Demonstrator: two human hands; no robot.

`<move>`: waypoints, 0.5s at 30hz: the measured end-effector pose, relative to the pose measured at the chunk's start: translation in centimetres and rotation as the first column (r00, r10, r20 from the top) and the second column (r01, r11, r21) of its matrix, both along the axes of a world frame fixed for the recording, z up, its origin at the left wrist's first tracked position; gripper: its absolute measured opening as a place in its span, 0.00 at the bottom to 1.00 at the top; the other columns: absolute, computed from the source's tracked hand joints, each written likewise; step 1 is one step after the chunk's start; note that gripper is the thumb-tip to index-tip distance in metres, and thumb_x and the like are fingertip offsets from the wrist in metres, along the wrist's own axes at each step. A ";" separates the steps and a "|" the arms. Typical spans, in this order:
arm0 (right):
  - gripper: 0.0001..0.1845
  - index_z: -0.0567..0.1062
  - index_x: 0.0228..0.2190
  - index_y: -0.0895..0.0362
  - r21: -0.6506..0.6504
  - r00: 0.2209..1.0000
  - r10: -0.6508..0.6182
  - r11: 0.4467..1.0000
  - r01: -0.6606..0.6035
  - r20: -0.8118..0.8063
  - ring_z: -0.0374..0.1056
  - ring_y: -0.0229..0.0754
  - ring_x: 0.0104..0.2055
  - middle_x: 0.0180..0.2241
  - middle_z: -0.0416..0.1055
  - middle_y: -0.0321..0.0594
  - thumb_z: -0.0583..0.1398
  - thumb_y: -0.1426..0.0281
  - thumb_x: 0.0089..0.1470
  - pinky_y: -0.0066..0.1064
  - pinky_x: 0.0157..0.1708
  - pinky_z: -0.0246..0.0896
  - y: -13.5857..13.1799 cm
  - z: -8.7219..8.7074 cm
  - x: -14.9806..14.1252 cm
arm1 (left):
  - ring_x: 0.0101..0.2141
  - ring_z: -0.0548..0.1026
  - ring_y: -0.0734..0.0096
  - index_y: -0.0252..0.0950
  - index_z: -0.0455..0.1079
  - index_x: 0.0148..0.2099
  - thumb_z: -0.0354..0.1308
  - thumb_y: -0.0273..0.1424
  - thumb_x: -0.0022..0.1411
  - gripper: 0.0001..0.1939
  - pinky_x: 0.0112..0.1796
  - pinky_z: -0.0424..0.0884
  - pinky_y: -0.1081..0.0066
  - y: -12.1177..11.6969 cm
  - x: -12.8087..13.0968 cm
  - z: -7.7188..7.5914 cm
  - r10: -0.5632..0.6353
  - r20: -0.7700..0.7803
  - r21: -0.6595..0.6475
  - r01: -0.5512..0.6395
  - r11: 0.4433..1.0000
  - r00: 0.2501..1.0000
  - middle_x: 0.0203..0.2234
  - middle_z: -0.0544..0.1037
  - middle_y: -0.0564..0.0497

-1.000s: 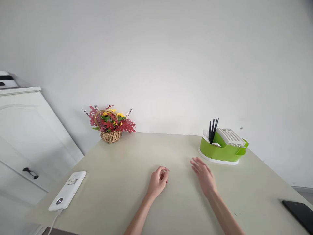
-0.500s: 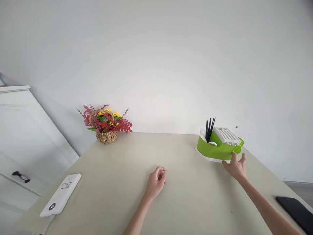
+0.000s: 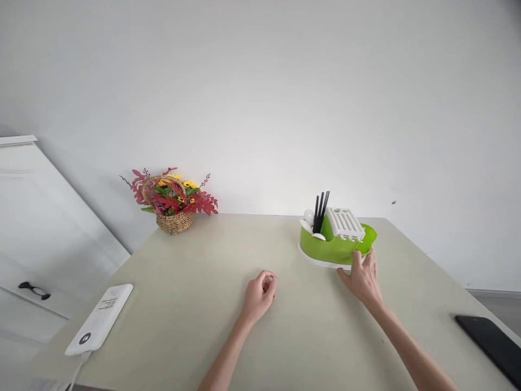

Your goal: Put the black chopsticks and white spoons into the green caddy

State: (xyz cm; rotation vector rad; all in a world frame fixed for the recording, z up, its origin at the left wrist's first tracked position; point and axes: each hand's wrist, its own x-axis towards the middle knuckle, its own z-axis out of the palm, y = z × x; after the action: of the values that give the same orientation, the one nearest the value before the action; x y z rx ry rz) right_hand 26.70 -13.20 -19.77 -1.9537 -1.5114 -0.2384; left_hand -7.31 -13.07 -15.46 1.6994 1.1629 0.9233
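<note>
At the table's back right stands a green utensil holder [image 3: 328,250] with a white base and a white slotted rack [image 3: 345,224] on top. Black chopsticks [image 3: 321,213] rise from its left compartment, beside white spoons [image 3: 309,217]. My right hand [image 3: 363,278] grips the holder's right end low down, thumb at the base's front and fingers at the green wall; some fingertips are hidden. My left hand [image 3: 260,293] rests on the table in front of me, its fingers curled in loosely, and nothing shows in them.
A wicker basket [image 3: 175,223] of red and yellow flowers stands back left against the wall. A white power bank [image 3: 100,319] with a cable lies at the left edge, a black phone [image 3: 490,345] at the right. A white cabinet [image 3: 49,217] stands left of the table.
The utensil holder has slid left along the table, with my right hand moving along at its right end. My left hand has stayed nearly in place. The view has shifted slightly.
</note>
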 end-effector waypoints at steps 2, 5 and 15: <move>0.30 0.57 0.58 0.56 -0.007 0.998 0.060 0.998 -0.060 -0.012 0.27 0.72 0.75 0.72 0.26 0.65 0.57 0.62 0.57 0.66 0.62 0.50 -0.3 0.3 -2.6 | 0.19 0.66 0.74 0.38 0.72 0.45 0.54 0.47 0.70 0.17 0.23 0.61 0.75 0.0 0.0 -0.1 0.003 0.024 -0.007 -0.003 1.000 1.000 0.20 0.69 0.57; 0.30 0.55 0.58 0.57 -0.034 0.992 0.110 0.993 -0.112 -0.064 0.22 0.73 0.75 0.72 0.18 0.66 0.57 0.65 0.56 0.65 0.63 0.48 -0.8 0.7 -6.8 | 0.21 0.67 0.73 0.38 0.71 0.45 0.53 0.50 0.70 0.20 0.24 0.62 0.74 -0.1 -0.1 -0.2 0.041 0.089 -0.011 -0.040 0.999 0.995 0.20 0.68 0.57; 0.38 0.54 0.63 0.57 -0.116 0.933 0.286 0.942 -0.316 -0.220 0.20 0.71 0.75 0.74 0.23 0.63 0.59 0.71 0.52 0.65 0.67 0.45 -3.7 2.1 -16.8 | 0.35 0.72 0.64 0.41 0.62 0.44 0.45 0.53 0.74 0.21 0.40 0.70 0.65 -0.2 -0.6 0.4 0.475 0.306 0.027 -0.506 0.862 0.825 0.32 0.71 0.51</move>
State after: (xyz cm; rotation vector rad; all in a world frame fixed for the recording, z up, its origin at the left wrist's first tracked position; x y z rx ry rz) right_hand 9.89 -16.91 -17.66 -1.7620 -1.7059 0.2055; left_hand -7.95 -13.29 -15.07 1.2936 1.3938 1.5248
